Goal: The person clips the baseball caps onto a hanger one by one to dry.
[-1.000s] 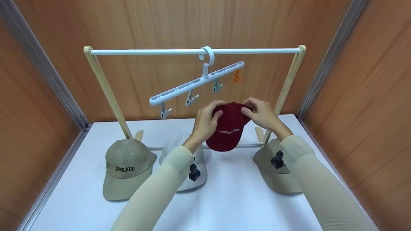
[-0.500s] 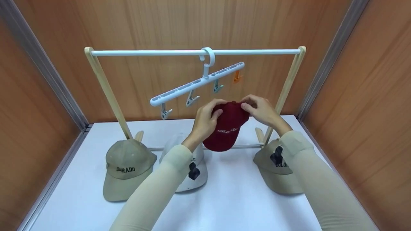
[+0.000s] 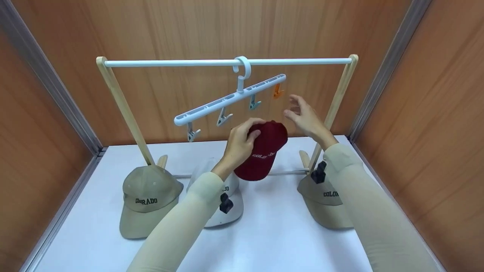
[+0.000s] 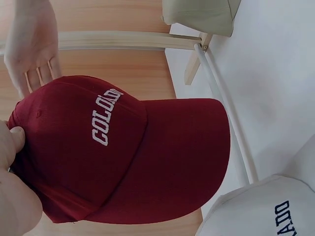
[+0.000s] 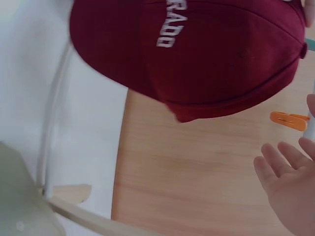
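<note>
A dark red baseball cap (image 3: pixel 261 151) with white lettering hangs in the air, brim down. My left hand (image 3: pixel 242 141) grips it by its upper left side, thumb on the front, as the left wrist view also shows on the cap (image 4: pixel 123 157). To the right of the cap, apart from it, my right hand (image 3: pixel 306 117) is raised with nothing in it, fingers loosely bent. Its fingers are near the orange clip (image 3: pixel 278 91), the rightmost on the light blue hanger (image 3: pixel 227 101). A teal clip (image 3: pixel 254 102) and two grey-blue clips hang along the rest of the hanger.
The hanger hooks over the white bar (image 3: pixel 170 63) of a wooden-legged rack. On the white table (image 3: pixel 264 226) lie an olive cap (image 3: pixel 151 196) at left, a white cap (image 3: pixel 230 211) partly behind my left arm, and another olive cap (image 3: pixel 321 200) at right. Wooden panels surround the table.
My right hand has let go of the red cap and moved up toward the orange clip. The cap, now in the left hand alone, has shifted slightly left.
</note>
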### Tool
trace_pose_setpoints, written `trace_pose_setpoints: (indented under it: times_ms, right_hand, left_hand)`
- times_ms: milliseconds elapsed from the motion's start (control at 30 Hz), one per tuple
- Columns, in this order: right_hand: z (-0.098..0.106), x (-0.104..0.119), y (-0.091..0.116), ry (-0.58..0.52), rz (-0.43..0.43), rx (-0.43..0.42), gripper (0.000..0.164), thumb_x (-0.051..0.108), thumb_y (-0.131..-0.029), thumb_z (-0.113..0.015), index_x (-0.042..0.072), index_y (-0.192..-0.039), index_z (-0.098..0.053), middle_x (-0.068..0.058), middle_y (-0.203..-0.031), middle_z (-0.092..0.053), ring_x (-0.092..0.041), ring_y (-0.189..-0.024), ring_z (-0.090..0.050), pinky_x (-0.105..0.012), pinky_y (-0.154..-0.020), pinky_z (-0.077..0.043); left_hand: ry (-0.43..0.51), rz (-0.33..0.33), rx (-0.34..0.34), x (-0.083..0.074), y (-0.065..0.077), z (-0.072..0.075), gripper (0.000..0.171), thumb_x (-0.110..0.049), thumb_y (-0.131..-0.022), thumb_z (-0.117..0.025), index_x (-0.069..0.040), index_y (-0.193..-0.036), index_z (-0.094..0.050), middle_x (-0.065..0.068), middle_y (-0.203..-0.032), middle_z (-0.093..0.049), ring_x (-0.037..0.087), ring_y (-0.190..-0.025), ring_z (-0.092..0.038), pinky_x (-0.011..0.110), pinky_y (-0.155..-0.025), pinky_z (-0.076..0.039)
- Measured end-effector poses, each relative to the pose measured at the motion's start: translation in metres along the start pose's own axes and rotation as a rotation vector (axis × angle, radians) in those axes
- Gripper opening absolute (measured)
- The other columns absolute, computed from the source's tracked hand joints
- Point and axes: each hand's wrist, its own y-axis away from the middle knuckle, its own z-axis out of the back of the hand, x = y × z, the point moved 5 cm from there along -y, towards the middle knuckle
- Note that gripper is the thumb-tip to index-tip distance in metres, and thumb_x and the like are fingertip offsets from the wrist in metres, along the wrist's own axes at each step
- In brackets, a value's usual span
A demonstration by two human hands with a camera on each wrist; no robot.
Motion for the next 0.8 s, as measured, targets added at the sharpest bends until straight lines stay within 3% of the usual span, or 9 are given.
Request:
trace_pose_setpoints:
  times_ms: [167, 367, 600, 800]
  right_hand:
    - [0.002, 0.012, -0.015, -0.113, -0.045, -0.013, 0.076, 0.036, -0.110, -0.057, 0.015, -0.170, -0.016, -0.010, -0.175, -0.022, -0.033, -0.159, -0.029, -0.051, -0.125, -0.034]
    - [0.005, 0.020, -0.027, -0.211, -0.078, -0.031, 0.076, 0.035, -0.111, -0.055, 0.022, -0.170, -0.009, -0.007, -0.176, -0.015, -0.030, -0.161, -0.018, -0.052, -0.129, -0.025]
    - [0.003, 0.022, -0.029, -0.222, -0.061, 0.002, 0.072, 0.033, -0.111, -0.055, 0.025, -0.168, -0.013, -0.006, -0.173, -0.022, -0.029, -0.158, -0.026, -0.053, -0.128, -0.027]
    - [0.003, 0.020, -0.029, -0.213, -0.027, 0.000, 0.068, 0.028, -0.111, -0.054, 0.019, -0.168, -0.018, -0.010, -0.169, -0.031, -0.031, -0.155, -0.031, -0.051, -0.127, -0.030]
  left_hand:
    - [0.020, 0.009, 0.002, -0.001, 0.000, 0.000, 0.031, -0.004, -0.108, -0.059, -0.014, -0.135, -0.068, 0.001, -0.127, -0.073, 0.014, -0.113, -0.068, 0.032, -0.101, -0.057]
    - [0.035, 0.004, 0.001, -0.001, 0.001, -0.001, 0.030, -0.004, -0.107, -0.059, -0.012, -0.135, -0.068, 0.001, -0.127, -0.073, 0.014, -0.113, -0.069, 0.031, -0.101, -0.057]
    - [0.025, 0.025, -0.002, 0.002, 0.003, -0.001, 0.030, -0.005, -0.108, -0.059, -0.015, -0.135, -0.068, 0.001, -0.127, -0.073, 0.014, -0.113, -0.069, 0.031, -0.100, -0.057]
    - [0.015, 0.007, -0.012, 0.004, 0.005, 0.001, 0.030, -0.005, -0.107, -0.060, -0.013, -0.135, -0.068, 0.001, -0.127, -0.073, 0.013, -0.113, -0.069, 0.029, -0.100, -0.057]
